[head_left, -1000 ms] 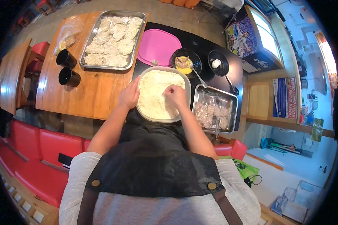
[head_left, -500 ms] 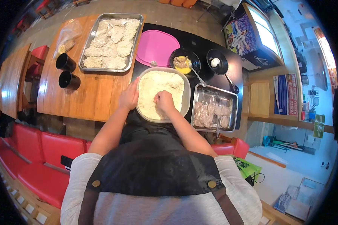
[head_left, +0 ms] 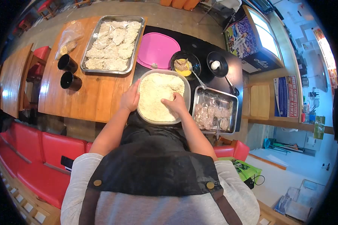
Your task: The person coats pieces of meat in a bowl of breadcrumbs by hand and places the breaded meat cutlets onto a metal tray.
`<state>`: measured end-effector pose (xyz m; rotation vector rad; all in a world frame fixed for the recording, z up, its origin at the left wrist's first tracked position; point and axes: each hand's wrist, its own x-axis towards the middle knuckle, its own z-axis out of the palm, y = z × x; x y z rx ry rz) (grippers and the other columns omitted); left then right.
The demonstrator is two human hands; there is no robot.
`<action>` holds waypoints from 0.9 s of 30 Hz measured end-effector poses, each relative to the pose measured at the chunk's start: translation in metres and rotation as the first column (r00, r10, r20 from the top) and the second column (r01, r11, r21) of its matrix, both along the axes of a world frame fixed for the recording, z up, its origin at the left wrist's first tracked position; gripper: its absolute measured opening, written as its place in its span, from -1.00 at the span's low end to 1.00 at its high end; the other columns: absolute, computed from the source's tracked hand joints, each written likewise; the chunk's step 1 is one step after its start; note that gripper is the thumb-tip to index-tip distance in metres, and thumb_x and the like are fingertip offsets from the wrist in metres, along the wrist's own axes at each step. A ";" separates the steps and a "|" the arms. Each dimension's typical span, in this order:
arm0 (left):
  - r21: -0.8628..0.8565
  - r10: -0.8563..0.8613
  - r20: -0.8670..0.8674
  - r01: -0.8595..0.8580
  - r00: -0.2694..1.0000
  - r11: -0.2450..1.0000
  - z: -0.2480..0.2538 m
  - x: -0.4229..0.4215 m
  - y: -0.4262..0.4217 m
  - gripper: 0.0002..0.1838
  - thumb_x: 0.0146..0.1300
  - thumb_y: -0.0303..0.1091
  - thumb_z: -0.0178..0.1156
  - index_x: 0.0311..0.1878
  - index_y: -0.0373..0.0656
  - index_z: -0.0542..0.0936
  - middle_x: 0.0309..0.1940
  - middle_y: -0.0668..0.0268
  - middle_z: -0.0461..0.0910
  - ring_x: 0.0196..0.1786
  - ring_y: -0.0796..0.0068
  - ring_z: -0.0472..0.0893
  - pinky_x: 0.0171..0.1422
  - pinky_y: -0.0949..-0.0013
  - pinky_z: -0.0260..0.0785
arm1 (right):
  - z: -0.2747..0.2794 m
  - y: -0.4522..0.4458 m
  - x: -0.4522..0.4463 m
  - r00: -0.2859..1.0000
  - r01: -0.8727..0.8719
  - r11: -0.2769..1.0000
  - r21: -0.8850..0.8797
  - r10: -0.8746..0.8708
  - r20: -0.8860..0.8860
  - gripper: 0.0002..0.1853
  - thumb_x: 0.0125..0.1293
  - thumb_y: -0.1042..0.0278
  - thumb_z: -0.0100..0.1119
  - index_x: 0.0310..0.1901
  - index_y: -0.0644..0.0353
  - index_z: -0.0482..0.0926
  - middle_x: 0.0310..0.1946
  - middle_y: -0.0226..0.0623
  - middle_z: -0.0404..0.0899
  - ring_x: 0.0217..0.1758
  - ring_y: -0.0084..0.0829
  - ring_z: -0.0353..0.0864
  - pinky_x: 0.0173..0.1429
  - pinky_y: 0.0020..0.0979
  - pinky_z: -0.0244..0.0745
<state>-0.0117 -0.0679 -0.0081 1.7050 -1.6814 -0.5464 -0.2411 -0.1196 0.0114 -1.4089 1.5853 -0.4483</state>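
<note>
A pale square tub (head_left: 186, 100) full of breadcrumbs (head_left: 154, 93) sits right in front of me. My left hand (head_left: 130, 98) rests with its fingers stretched flat against the tub's left wall. Inside the tub, my right hand (head_left: 175, 105) is at the right side of the crumbs, thumb stretched away from the bent fingers, whose tips are partly hidden in the crumbs. Just beyond is a black bowl (head_left: 196, 62) with a piece of meat (head_left: 182, 65) in beaten egg and a utensil (head_left: 198, 78) leaning out. Right of the tub, a metal tray (head_left: 234, 103) holds raw meat pieces (head_left: 210, 112) and tongs (head_left: 218, 129).
A large metal tray (head_left: 87, 70) of breaded pieces (head_left: 110, 43) stands on the wooden table (head_left: 97, 97). Two black cups (head_left: 71, 81) and a plastic bag (head_left: 69, 35) are left of it. Behind the tub lies a pink lid (head_left: 157, 47). A small black pan (head_left: 223, 69) holds eggs (head_left: 215, 65).
My right hand has moved right through the crumbs, and its closed fingers have loosened with the thumb now apart. My left hand stays at the tub's left side.
</note>
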 end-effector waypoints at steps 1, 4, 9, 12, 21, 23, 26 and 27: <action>0.020 -0.002 0.008 0.002 1.000 1.000 0.003 0.001 0.000 -0.38 0.16 -0.29 -0.08 0.35 0.01 0.13 0.14 0.06 0.38 -0.04 -0.04 0.50 -0.02 0.06 0.38 | 0.001 -0.001 0.003 1.000 -0.001 1.000 -0.004 0.001 0.005 -0.55 -0.15 0.29 0.46 -0.21 0.33 0.54 -0.24 -0.16 0.59 -0.26 -0.42 0.59 -0.13 -0.41 0.47; 0.025 -0.006 0.002 0.006 1.000 1.000 0.002 0.002 0.000 -0.38 0.16 -0.29 -0.09 0.35 0.01 0.14 0.13 0.05 0.39 -0.04 -0.05 0.49 -0.02 0.05 0.38 | -0.010 0.001 0.005 0.890 0.056 0.957 0.286 -0.178 0.420 -0.55 -0.13 0.28 0.45 -0.20 0.33 0.54 -0.20 -0.22 0.58 -0.19 -0.48 0.57 -0.11 -0.42 0.46; 0.001 -0.005 0.005 0.005 1.000 1.000 0.003 0.002 0.001 -0.39 0.16 -0.30 -0.09 0.34 0.00 0.14 0.11 0.04 0.40 -0.06 -0.06 0.49 -0.02 0.04 0.37 | 0.038 0.005 0.014 0.942 -0.240 0.883 -0.403 0.112 -0.316 -0.46 -0.21 0.36 0.45 -0.11 0.28 0.50 -0.23 -0.14 0.56 -0.20 -0.26 0.58 -0.09 -0.33 0.48; -0.009 0.005 0.011 -0.005 1.000 1.000 -0.001 0.001 -0.001 -0.39 0.16 -0.30 -0.09 0.34 0.00 0.14 0.09 0.04 0.41 -0.07 -0.06 0.50 -0.03 0.04 0.37 | 0.059 0.009 0.010 0.915 -0.387 0.859 -0.335 0.313 -0.254 -0.39 -0.30 0.29 0.48 -0.12 0.28 0.47 -0.21 -0.07 0.48 -0.09 -0.10 0.49 0.03 -0.25 0.40; -0.009 -0.011 0.005 0.011 1.000 1.000 -0.003 0.002 -0.001 -0.39 0.17 -0.29 -0.10 0.34 -0.01 0.13 0.11 0.05 0.40 -0.05 -0.05 0.49 -0.02 0.05 0.37 | -0.001 0.012 -0.014 0.790 -0.363 0.930 0.048 0.335 -0.513 -0.09 -0.45 0.10 0.57 0.00 0.36 0.36 -0.01 0.05 0.40 0.06 -0.03 0.44 0.10 -0.22 0.39; -0.023 -0.014 0.037 0.015 0.999 1.000 -0.004 0.003 -0.001 -0.39 0.17 -0.29 -0.10 0.34 -0.01 0.14 0.11 0.04 0.40 -0.06 -0.06 0.49 -0.02 0.06 0.37 | -0.010 0.000 -0.021 0.830 -0.388 0.906 0.168 0.422 -0.365 -0.22 -0.38 0.12 0.54 -0.08 0.39 0.43 -0.14 0.03 0.52 -0.03 -0.08 0.53 0.05 -0.24 0.42; -0.025 0.005 0.003 -0.005 1.000 1.000 0.002 0.001 0.002 -0.39 0.17 -0.29 -0.09 0.34 -0.02 0.14 0.10 0.04 0.40 -0.04 -0.06 0.49 -0.02 0.06 0.37 | 0.010 0.001 -0.020 0.849 -0.384 0.923 0.003 0.354 -0.393 -0.39 -0.26 0.18 0.47 -0.14 0.35 0.50 -0.27 -0.01 0.58 -0.14 -0.16 0.59 -0.01 -0.29 0.44; -0.016 0.007 0.000 -0.007 1.000 1.000 0.001 0.001 0.004 -0.39 0.17 -0.29 -0.09 0.34 -0.02 0.14 0.10 0.04 0.40 -0.04 -0.06 0.49 -0.02 0.06 0.37 | 0.024 0.003 -0.015 0.847 -0.385 0.923 0.012 0.359 -0.393 -0.39 -0.26 0.18 0.47 -0.14 0.35 0.50 -0.27 -0.01 0.58 -0.14 -0.16 0.59 -0.01 -0.29 0.44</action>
